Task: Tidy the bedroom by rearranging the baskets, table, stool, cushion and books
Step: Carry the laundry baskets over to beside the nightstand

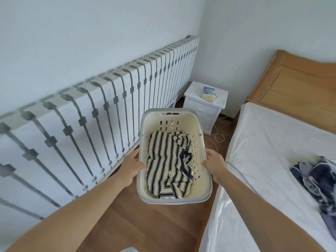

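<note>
Head view puts the plastic basket (169,118) at frame centre above the floor (145,224), left grip (131,167) and right grip (214,163) clamped on its long rims; it looks stiff and light, holding only a soft striped garment (163,160), so mid-rim holds seem balanced.

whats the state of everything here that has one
basket: held at both side rims
striped garment: crumpled in the basket
left hand: grips the basket's left rim
right hand: grips its right rim
bedside table: drawers shut
books: closed, stacked on the bedside table
blue clothing: crumpled on the bed
</note>
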A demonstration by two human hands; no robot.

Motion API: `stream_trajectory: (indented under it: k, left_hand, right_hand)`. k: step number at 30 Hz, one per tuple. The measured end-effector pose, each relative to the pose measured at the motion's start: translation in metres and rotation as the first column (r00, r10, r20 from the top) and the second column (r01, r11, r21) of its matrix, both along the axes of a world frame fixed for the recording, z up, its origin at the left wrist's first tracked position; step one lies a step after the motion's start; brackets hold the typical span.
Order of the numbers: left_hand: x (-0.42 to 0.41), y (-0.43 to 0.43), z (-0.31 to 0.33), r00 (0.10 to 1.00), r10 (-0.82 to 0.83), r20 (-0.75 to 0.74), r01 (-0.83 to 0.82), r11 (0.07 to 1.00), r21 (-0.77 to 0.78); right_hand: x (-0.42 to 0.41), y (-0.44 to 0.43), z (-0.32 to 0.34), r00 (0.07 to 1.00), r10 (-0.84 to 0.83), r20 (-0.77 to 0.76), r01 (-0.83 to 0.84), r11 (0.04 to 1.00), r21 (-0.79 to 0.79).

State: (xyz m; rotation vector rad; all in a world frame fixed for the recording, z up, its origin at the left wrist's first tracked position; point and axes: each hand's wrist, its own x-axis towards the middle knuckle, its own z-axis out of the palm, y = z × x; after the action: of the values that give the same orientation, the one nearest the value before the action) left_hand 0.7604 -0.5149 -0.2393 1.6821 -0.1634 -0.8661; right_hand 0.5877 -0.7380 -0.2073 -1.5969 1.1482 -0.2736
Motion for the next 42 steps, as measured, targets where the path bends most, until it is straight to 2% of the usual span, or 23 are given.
stream_trajectory:
  k: [10, 20, 27, 36, 42]
  left_hand:
    - [0.060, -0.114, -0.024, 0.998, -0.010, -0.069, 0.010, 1.000, 0.000]
    - [0.176, -0.265, -0.033, 0.994, 0.034, -0.108, -0.035, 0.999, -0.005]
    - [0.241, -0.329, -0.033, 0.991, 0.077, -0.109, -0.076, 0.997, 0.015]
    - [0.270, -0.353, -0.077, 0.952, 0.255, -0.171, -0.238, 0.965, 0.112]
    - [0.258, -0.372, -0.129, 0.879, 0.424, -0.220, -0.387, 0.902, 0.190]
  right_hand:
    - [0.057, -0.114, -0.027, 0.999, -0.003, -0.038, 0.004, 1.000, 0.030]
    - [0.189, -0.276, -0.027, 0.995, 0.047, -0.093, -0.044, 0.999, 0.031]
    - [0.261, -0.344, -0.040, 0.982, 0.122, -0.142, -0.115, 0.992, 0.054]
    - [0.341, -0.388, -0.095, 0.893, 0.329, -0.306, -0.320, 0.944, 0.082]
    - [0.385, -0.424, -0.154, 0.759, 0.535, -0.372, -0.491, 0.845, 0.213]
